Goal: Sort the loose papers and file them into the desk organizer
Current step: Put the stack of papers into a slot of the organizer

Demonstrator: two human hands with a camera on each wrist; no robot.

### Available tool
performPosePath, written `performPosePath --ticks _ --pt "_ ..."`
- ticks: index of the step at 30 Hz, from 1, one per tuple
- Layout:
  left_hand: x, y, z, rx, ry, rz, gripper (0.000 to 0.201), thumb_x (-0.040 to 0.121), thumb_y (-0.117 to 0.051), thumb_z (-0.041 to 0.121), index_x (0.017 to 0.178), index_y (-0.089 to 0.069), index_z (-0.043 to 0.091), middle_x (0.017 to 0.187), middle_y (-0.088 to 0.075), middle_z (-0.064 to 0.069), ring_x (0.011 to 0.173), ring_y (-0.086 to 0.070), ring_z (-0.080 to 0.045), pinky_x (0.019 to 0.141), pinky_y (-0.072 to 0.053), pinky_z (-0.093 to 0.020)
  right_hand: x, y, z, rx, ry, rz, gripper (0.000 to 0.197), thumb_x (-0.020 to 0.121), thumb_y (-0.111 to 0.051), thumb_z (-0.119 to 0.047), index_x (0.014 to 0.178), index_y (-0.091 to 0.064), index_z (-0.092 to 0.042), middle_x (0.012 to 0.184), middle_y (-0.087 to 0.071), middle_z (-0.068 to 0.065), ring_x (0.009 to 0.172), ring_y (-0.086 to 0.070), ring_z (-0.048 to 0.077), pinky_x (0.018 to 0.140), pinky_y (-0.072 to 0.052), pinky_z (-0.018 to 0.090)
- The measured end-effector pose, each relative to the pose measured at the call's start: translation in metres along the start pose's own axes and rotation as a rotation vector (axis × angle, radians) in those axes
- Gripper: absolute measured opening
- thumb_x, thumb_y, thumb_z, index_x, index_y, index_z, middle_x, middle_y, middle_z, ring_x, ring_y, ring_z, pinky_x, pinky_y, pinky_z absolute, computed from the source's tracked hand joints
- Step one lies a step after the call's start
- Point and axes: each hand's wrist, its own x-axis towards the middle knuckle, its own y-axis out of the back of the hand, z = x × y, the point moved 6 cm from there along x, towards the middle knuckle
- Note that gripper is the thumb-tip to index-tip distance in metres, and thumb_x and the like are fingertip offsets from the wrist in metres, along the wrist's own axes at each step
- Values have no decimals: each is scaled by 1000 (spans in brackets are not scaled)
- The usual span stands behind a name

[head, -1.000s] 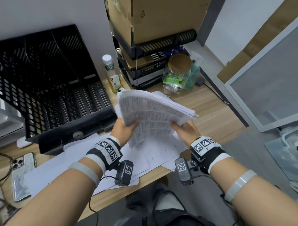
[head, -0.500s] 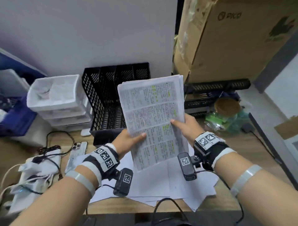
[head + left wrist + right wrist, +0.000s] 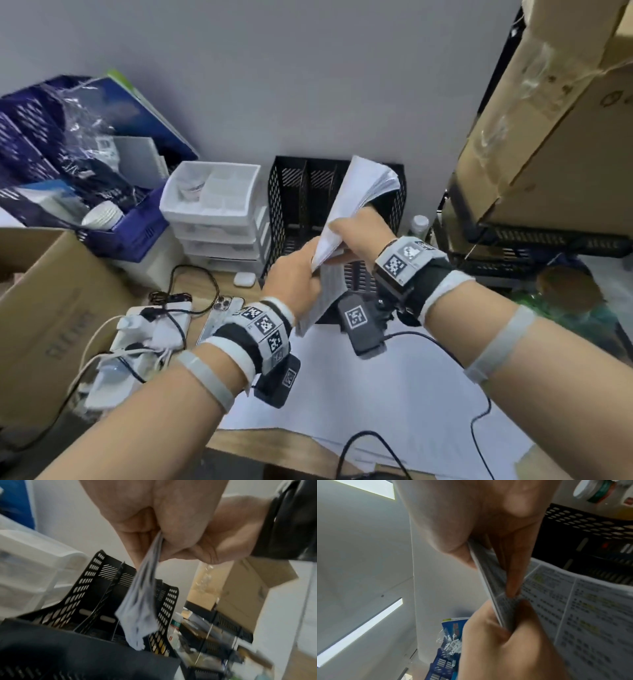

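Observation:
A thick stack of printed papers (image 3: pixel 356 202) stands on edge over the black mesh desk organizer (image 3: pixel 298 192), leaning toward its right-hand slots. My left hand (image 3: pixel 298 274) grips the stack's lower edge, and my right hand (image 3: pixel 359 229) pinches it higher up from the right. In the left wrist view the papers (image 3: pixel 142 601) hang from the left hand (image 3: pixel 154 524) just above the organizer (image 3: pixel 89 595) dividers. In the right wrist view the right hand (image 3: pixel 479 527) clamps the stack's edge (image 3: pixel 489 582), printed side facing right. More loose sheets (image 3: pixel 394 394) lie on the desk in front.
White plastic drawers (image 3: pixel 215 212) stand left of the organizer, with a blue crate (image 3: pixel 68 164) behind. A cardboard box (image 3: pixel 51 308) sits at far left, a large box (image 3: pixel 555 137) on a black rack at right. A phone (image 3: pixel 222 311), chargers and cables lie on the desk.
The stack was held flat and facing me; now it is turned on edge and moved forward over the organizer. My view has swung left and closer to the organizer.

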Motion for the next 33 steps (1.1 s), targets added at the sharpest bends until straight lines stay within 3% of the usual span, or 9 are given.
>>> performPosePath --ticks 4,8,13,17,21,23,25,30,33 --pt "9 3 -29 -311 6 -199 96 79 -61 18 157 -10 38 140 -54 5 120 -58 -16 98 -49 -34 11 -16 -30 77 30 -57 32 88 -53 2 120 -57 4 110 -67 22 91 -69 33 58 -62 39" --pt "11 -5 -93 -197 187 -369 131 65 -71 46 155 23 31 166 -13 -1 149 -28 -22 119 -33 -44 24 -37 -45 88 49 -63 37 90 -56 1 127 -56 -3 116 -68 18 98 -69 31 73 -62 46" --pt "21 -10 -123 -259 182 -378 141 61 -79 45 155 24 30 167 -4 3 149 -25 -20 119 -28 -33 39 -63 -44 41 -8 -62 40 91 -57 -1 130 -54 -5 118 -66 16 102 -68 30 82 -60 49" --pt "30 -14 -140 -303 183 -384 139 68 -84 34 155 24 28 168 2 4 150 -20 -16 108 -22 -21 50 -73 -42 46 -23 -41 34 90 -58 -1 123 -56 -9 116 -67 13 103 -68 29 84 -59 50" --pt "45 -20 -157 -314 222 -401 135 69 -83 32 157 20 32 167 -11 0 145 -33 -19 104 -36 -23 70 -82 -39 19 -50 21 43 88 -59 -5 131 -54 -6 120 -66 14 107 -66 32 84 -59 50" --pt "51 -23 -165 -310 240 -411 135 63 -82 42 156 17 37 163 -25 -3 142 -42 -21 114 -41 -37 82 -86 -35 -13 -67 66 46 86 -60 -6 132 -54 -4 122 -66 15 110 -65 34 86 -58 52" --pt "55 -30 -175 -301 260 -433 132 61 -80 47 156 10 40 160 -34 -3 139 -46 -22 113 -43 -46 94 -93 -30 -42 -82 105 44 85 -60 -6 129 -56 -1 120 -66 17 109 -65 36 88 -57 52" --pt "70 -34 -182 -306 317 -429 122 70 -82 40 159 2 33 151 -47 -7 131 -54 -28 108 -47 -48 111 -110 -30 -151 -31 166 39 90 -56 -6 128 -58 -1 125 -64 19 114 -61 36 98 -52 46" --pt "78 -39 -188 -335 333 -429 125 60 -74 56 159 -2 31 146 -53 -9 128 -56 -31 107 -47 -49 118 -118 -24 -158 -16 192 39 92 -56 -11 131 -55 -3 129 -62 17 119 -59 34 102 -48 39"
